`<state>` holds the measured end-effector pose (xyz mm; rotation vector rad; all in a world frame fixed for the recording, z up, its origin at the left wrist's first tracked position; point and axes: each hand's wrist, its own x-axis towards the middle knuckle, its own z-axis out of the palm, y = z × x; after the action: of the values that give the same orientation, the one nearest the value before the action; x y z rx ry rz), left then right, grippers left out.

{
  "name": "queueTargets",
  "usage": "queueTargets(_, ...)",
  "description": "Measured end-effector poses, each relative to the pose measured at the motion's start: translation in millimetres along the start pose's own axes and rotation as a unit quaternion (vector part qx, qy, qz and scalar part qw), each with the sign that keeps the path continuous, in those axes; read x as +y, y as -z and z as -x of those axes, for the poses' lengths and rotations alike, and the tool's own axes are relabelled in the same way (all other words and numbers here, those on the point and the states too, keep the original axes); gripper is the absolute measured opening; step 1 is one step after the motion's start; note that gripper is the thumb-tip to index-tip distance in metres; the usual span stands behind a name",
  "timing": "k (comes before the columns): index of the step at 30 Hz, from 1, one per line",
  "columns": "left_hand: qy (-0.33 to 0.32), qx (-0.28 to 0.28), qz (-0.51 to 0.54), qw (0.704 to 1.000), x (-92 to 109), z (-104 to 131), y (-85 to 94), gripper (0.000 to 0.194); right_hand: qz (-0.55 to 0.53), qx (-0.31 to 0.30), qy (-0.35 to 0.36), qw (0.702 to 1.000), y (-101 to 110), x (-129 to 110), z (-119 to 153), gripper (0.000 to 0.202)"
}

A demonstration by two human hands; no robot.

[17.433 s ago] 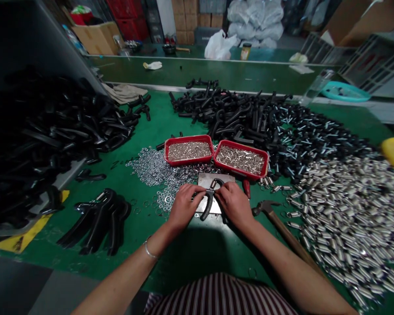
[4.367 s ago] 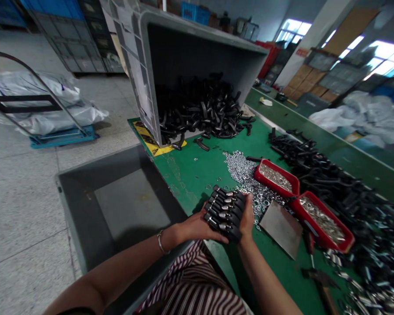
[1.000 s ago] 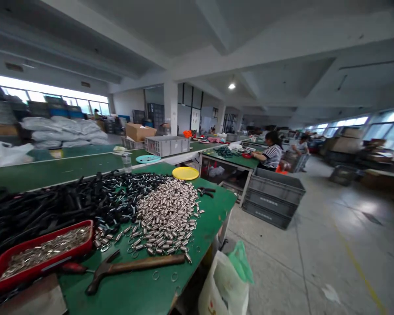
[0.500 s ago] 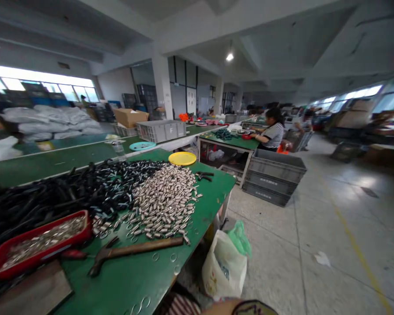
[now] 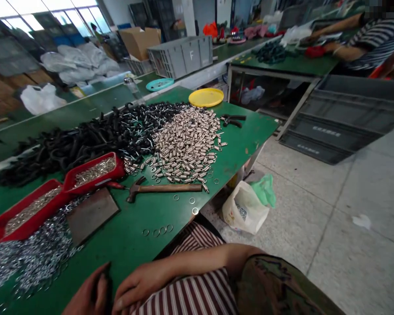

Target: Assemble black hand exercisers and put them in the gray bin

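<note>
My left hand is at the bottom edge over the green table, thumb and forefinger apart, with nothing visible between them. Beside it my right hand rests near my striped clothing, fingers loosely stretched and holding nothing that shows. Shiny metal chains lie to the left of my hands, next to a flat metal plate. Further in are a hammer, a red-handled tool and several loose metal rings. Two red trays hold small metal parts. A heap of metal springs covers the table's middle.
Black parts are piled behind the trays. Pliers and a yellow lid lie at the far end. A plastic bag stands on the floor right of the table, near stacked grey crates. Another person's arm is at the neighbouring table.
The view has tilted down and turned left. Both my hands, the chains and a second red tray now show. The table's things look unmoved.
</note>
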<state>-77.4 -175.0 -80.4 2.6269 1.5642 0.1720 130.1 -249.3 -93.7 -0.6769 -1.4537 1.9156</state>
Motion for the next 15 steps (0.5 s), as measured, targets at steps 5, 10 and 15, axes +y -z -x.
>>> queueTargets(5,-0.008,0.007,-0.019,1.0,5,1,9.0,0.042,-0.052,-0.034,0.014,0.998,5,8,-14,0.019)
queueTargets(10,-0.011,0.017,-0.025,0.999,14,-2,13.7,0.041,-0.099,-0.045,0.002,0.994,11,12,-10,0.02)
queueTargets(15,-0.026,0.018,0.019,0.999,17,-2,11.9,0.039,-0.151,-0.035,-0.039,0.987,2,7,10,0.021)
